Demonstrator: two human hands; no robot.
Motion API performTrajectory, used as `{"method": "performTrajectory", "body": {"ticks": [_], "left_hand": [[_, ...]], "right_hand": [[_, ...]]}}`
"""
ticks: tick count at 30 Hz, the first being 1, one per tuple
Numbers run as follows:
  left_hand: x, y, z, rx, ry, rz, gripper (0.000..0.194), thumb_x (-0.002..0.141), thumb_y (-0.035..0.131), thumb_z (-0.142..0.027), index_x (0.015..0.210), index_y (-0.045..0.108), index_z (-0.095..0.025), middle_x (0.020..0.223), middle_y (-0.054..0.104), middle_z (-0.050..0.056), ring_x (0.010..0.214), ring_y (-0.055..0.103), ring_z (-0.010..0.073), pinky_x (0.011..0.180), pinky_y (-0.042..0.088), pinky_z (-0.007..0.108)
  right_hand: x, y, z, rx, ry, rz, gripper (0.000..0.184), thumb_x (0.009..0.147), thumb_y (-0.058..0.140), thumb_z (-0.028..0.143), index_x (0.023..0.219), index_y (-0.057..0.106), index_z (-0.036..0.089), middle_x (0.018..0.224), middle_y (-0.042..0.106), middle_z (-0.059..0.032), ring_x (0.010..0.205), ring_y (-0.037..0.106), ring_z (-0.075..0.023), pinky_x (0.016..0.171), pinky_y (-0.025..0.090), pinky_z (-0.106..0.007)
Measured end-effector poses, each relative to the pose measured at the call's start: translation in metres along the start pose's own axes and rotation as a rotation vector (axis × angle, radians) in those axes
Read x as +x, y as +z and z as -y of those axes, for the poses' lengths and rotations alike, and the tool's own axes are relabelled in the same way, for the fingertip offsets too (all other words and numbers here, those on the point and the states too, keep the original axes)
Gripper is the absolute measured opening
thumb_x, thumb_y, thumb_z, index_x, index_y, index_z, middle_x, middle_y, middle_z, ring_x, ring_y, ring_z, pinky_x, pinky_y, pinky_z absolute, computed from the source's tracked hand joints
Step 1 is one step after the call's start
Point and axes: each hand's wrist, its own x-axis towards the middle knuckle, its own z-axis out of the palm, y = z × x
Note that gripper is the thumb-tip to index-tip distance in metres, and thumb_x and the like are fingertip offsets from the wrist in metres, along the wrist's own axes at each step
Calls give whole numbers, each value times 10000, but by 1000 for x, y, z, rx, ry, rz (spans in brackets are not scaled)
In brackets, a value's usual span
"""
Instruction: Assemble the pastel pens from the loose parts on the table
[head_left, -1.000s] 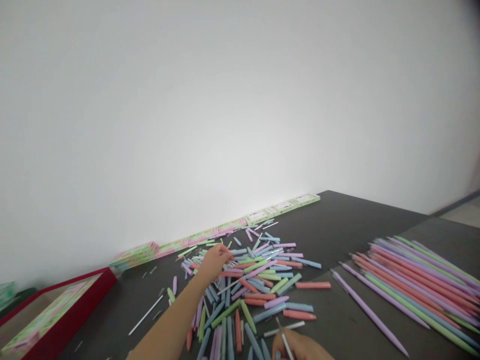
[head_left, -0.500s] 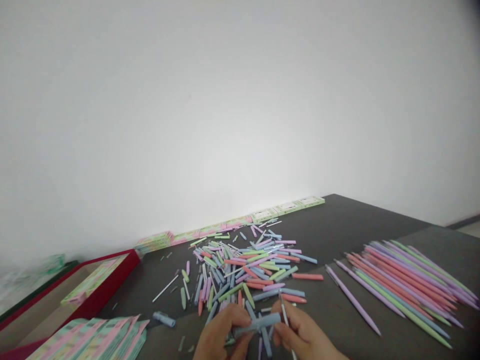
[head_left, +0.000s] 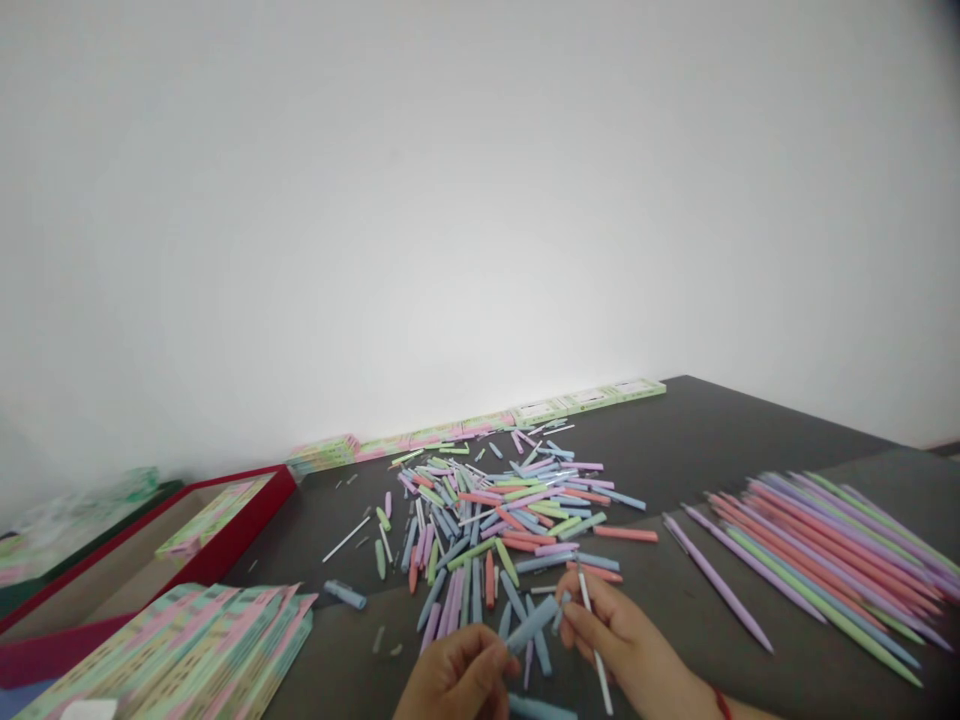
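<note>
My left hand [head_left: 459,672] pinches a light blue pen barrel [head_left: 531,626], which tilts up to the right. Close beside its upper end, my right hand [head_left: 626,640] has a thin white ink refill [head_left: 597,648] between the fingers, pointing down. A small bluish piece [head_left: 559,612] shows at the right fingertips, too blurred to name. Another blue pen part [head_left: 541,708] is below the left hand at the bottom edge. Beyond both hands spreads a pile of loose pen parts [head_left: 517,520] in blue, purple, green and coral.
Assembled pens [head_left: 832,560] lie in a bundle on the dark table [head_left: 622,470] at right. Printed packets [head_left: 202,650] fan out at lower left, near a red-walled box [head_left: 255,520] holding a printed carton [head_left: 206,520]. Flat cartons [head_left: 540,410] line the wall.
The blue barrel has swung from nearly level to a steeper tilt. My right hand shows more of its wrist, still with the refill. The view has shifted slightly.
</note>
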Motion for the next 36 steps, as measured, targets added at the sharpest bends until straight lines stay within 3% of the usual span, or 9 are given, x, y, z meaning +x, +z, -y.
{"method": "performTrajectory", "body": {"ticks": [6, 10, 13, 15, 21, 24, 27, 32, 36], "left_hand": [[-4, -5, -6, 15, -72, 16, 386, 786, 481, -563, 766, 536, -181, 443, 492, -82, 350, 291, 62, 377, 168, 199], [-13, -8, -14, 493, -7, 55, 172, 736, 626, -347, 737, 637, -175, 599, 532, -47, 550, 454, 97, 500, 287, 199], [-14, -8, -11, 845, 89, 202, 156, 734, 658, -355, 783, 694, -211, 754, 581, -12, 707, 543, 144, 596, 342, 212], [-12, -7, -9, 945, 107, 276, 145, 762, 633, -347, 810, 690, -223, 813, 590, 2, 750, 567, 156, 622, 363, 214], [-15, -5, -23, 1017, 61, 27, 160, 731, 594, -200, 889, 611, -223, 932, 604, 15, 854, 570, 178, 732, 394, 249], [-15, -4, -26, 1065, 4, 34, 204, 705, 566, -142, 882, 617, -231, 978, 612, 21, 913, 574, 194, 767, 394, 271], [-6, -9, -26, 1041, -29, 30, 145, 703, 583, -189, 832, 624, -240, 865, 639, -3, 813, 596, 184, 682, 396, 262], [43, -36, -36, 1064, 153, -311, 145, 815, 473, -229, 756, 605, -222, 719, 647, -11, 677, 594, 164, 595, 394, 259], [92, -48, -47, 1134, 296, -335, 194, 841, 438, -180, 816, 628, -213, 948, 666, 32, 943, 583, 170, 825, 407, 269]], "right_hand": [[-1, 1, 0, 26, -24, -16, 297, 913, 435, 467, 801, 486, 197, 619, 444, 52, 514, 348, -100, 480, 280, -222], [1, -4, 0, 6, -22, -60, 255, 920, 441, 416, 810, 493, 192, 633, 474, 44, 515, 356, -101, 482, 279, -226], [4, -9, -4, -4, -22, -77, 242, 920, 442, 400, 813, 499, 192, 635, 468, 45, 514, 358, -102, 483, 278, -228], [6, -10, -6, -7, -35, -81, 236, 922, 441, 390, 806, 500, 192, 634, 466, 45, 523, 365, -105, 494, 288, -230], [5, -9, -7, 8, -35, -87, 205, 920, 444, 365, 818, 499, 196, 661, 498, 37, 537, 379, -106, 500, 290, -230], [5, -7, -7, -4, -11, -98, 224, 922, 438, 377, 802, 500, 197, 629, 472, 46, 517, 364, -105, 484, 276, -228], [5, -5, -7, -38, 4, -92, 267, 924, 428, 401, 773, 506, 195, 598, 437, 54, 513, 364, -106, 492, 285, -231], [8, -3, -15, -40, 6, -65, 296, 918, 417, 455, 798, 503, 199, 631, 470, 42, 537, 385, -113, 514, 304, -234], [10, -3, -20, -31, 17, -23, 342, 904, 401, 519, 811, 485, 201, 636, 484, 40, 514, 353, -106, 489, 285, -229]]}}
